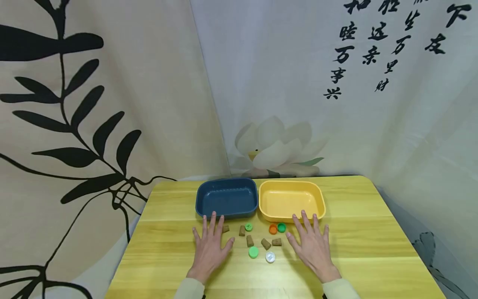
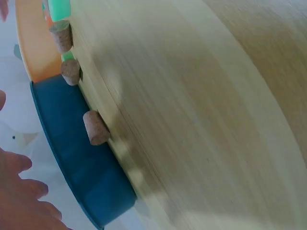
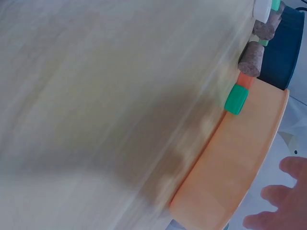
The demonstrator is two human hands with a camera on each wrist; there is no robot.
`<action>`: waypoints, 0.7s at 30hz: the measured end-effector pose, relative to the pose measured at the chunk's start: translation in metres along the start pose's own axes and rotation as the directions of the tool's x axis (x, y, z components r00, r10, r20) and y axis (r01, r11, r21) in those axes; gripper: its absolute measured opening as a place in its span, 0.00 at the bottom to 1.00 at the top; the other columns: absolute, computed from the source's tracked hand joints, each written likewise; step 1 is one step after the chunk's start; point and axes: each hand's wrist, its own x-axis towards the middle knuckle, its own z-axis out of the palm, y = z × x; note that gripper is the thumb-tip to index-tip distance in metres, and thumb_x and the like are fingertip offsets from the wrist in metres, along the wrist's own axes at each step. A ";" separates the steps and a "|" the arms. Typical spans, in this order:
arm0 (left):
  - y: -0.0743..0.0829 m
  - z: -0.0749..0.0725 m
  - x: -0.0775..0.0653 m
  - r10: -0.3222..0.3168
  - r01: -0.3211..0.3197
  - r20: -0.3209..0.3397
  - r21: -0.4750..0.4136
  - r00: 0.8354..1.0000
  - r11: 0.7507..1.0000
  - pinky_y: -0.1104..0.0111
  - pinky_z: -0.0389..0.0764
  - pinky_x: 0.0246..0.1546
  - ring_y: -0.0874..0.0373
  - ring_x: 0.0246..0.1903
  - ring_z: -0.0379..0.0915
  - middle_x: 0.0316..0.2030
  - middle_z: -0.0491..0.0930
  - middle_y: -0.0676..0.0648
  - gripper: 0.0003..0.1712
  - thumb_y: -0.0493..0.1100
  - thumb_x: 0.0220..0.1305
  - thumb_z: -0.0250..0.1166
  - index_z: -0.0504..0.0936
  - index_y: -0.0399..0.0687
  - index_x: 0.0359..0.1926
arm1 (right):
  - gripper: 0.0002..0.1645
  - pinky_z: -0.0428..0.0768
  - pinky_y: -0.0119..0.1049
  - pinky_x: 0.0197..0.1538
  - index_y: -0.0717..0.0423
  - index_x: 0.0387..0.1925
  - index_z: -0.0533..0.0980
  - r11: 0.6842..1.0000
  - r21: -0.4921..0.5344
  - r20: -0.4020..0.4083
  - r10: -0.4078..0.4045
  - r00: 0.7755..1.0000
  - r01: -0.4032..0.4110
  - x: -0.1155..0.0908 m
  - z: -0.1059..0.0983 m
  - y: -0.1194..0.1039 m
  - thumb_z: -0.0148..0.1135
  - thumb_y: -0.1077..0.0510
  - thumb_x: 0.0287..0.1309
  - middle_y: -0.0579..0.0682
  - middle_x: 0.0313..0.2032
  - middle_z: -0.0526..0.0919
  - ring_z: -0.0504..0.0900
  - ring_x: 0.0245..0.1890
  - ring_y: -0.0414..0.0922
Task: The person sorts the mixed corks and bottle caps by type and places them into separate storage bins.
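My left hand [image 1: 210,251] is spread over the table, its fingertips near the front of a dark blue tray [image 1: 226,216]. My right hand [image 1: 311,247] is likewise spread, in front of a yellow tray [image 1: 292,217]. Neither hand holds anything. Between them lie several brown corks [image 1: 249,241] and bottle caps: a light green cap [image 1: 253,252], another light green cap [image 1: 248,226], an orange cap [image 1: 273,229], a dark green cap [image 1: 281,227] and a white cap [image 1: 270,257]. One cork [image 2: 96,127] lies just in front of the blue tray, nearest the left hand.
The two trays stand side by side at the back of the wood-grain table [image 1: 373,249]. Behind it hangs a pale curtain [image 1: 168,104] printed with dark leaves, a flower and writing.
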 end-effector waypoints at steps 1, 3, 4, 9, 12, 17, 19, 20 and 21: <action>-0.001 0.000 -0.001 -0.005 0.005 -0.002 -0.007 1.000 1.000 0.25 0.37 0.68 0.33 0.79 0.36 0.82 0.45 0.41 0.48 0.68 0.71 0.58 0.58 0.49 0.81 | 0.43 0.45 0.81 0.68 0.46 0.78 0.64 1.000 -0.001 0.001 -0.002 1.000 0.002 0.000 0.000 -0.001 0.48 0.29 0.72 0.58 0.79 0.57 0.51 0.77 0.70; -0.003 -0.001 -0.002 -0.010 0.010 -0.013 -0.013 1.000 1.000 0.24 0.39 0.68 0.33 0.79 0.37 0.82 0.46 0.40 0.48 0.67 0.71 0.58 0.58 0.49 0.81 | 0.43 0.47 0.81 0.67 0.45 0.78 0.64 1.000 -0.006 0.003 -0.007 1.000 0.007 0.000 0.000 -0.003 0.48 0.29 0.72 0.58 0.79 0.57 0.52 0.77 0.70; -0.005 -0.001 -0.003 -0.014 0.014 -0.018 -0.014 1.000 1.000 0.24 0.40 0.67 0.33 0.79 0.38 0.82 0.46 0.40 0.48 0.67 0.71 0.58 0.58 0.48 0.81 | 0.43 0.47 0.81 0.67 0.45 0.79 0.63 1.000 -0.007 0.007 -0.008 1.000 0.008 0.000 0.000 -0.003 0.48 0.29 0.72 0.58 0.79 0.57 0.52 0.77 0.70; -0.012 -0.002 -0.005 -0.041 0.040 -0.028 -0.023 0.999 0.999 0.24 0.39 0.67 0.32 0.79 0.38 0.81 0.46 0.40 0.49 0.68 0.71 0.58 0.57 0.48 0.81 | 0.43 0.46 0.81 0.67 0.45 0.79 0.63 1.000 -0.003 0.020 -0.008 1.000 0.008 0.001 0.000 -0.008 0.48 0.29 0.73 0.57 0.79 0.56 0.50 0.77 0.69; -0.017 -0.002 -0.006 -0.052 0.052 -0.031 -0.022 0.998 0.998 0.24 0.39 0.67 0.32 0.79 0.37 0.81 0.46 0.39 0.49 0.68 0.70 0.58 0.57 0.47 0.81 | 0.43 0.45 0.81 0.68 0.45 0.79 0.63 1.000 0.001 0.020 -0.011 1.000 0.011 0.003 0.000 -0.012 0.48 0.29 0.73 0.57 0.79 0.56 0.50 0.78 0.69; -0.025 -0.004 -0.010 -0.065 0.064 -0.044 -0.005 0.997 0.998 0.24 0.41 0.67 0.32 0.79 0.38 0.81 0.47 0.38 0.49 0.68 0.71 0.58 0.57 0.46 0.81 | 0.42 0.46 0.81 0.68 0.44 0.79 0.63 1.000 -0.001 0.019 -0.030 0.999 0.030 0.005 0.001 -0.021 0.47 0.29 0.73 0.56 0.79 0.57 0.51 0.78 0.69; -0.028 -0.005 -0.011 -0.070 0.070 -0.046 0.000 0.997 0.998 0.23 0.42 0.67 0.32 0.79 0.38 0.81 0.48 0.38 0.49 0.68 0.71 0.57 0.57 0.46 0.81 | 0.42 0.47 0.80 0.68 0.43 0.79 0.64 0.999 -0.002 0.016 -0.036 0.999 0.036 0.006 0.002 -0.024 0.47 0.28 0.73 0.56 0.79 0.58 0.52 0.78 0.68; -0.029 -0.005 -0.012 -0.073 0.073 -0.044 -0.001 0.996 0.997 0.23 0.42 0.67 0.32 0.79 0.38 0.81 0.47 0.39 0.49 0.68 0.71 0.57 0.57 0.46 0.81 | 0.42 0.47 0.80 0.68 0.43 0.79 0.63 0.999 -0.003 0.018 -0.037 0.999 0.037 0.007 0.002 -0.026 0.47 0.28 0.73 0.55 0.79 0.57 0.52 0.78 0.68; -0.030 -0.005 -0.013 -0.075 0.075 -0.044 0.001 0.996 0.997 0.23 0.42 0.67 0.33 0.79 0.37 0.81 0.48 0.39 0.49 0.68 0.71 0.57 0.58 0.46 0.81 | 0.42 0.47 0.80 0.68 0.43 0.79 0.64 0.999 -0.006 0.018 -0.041 0.999 0.041 0.007 0.002 -0.027 0.47 0.28 0.73 0.55 0.79 0.57 0.52 0.78 0.68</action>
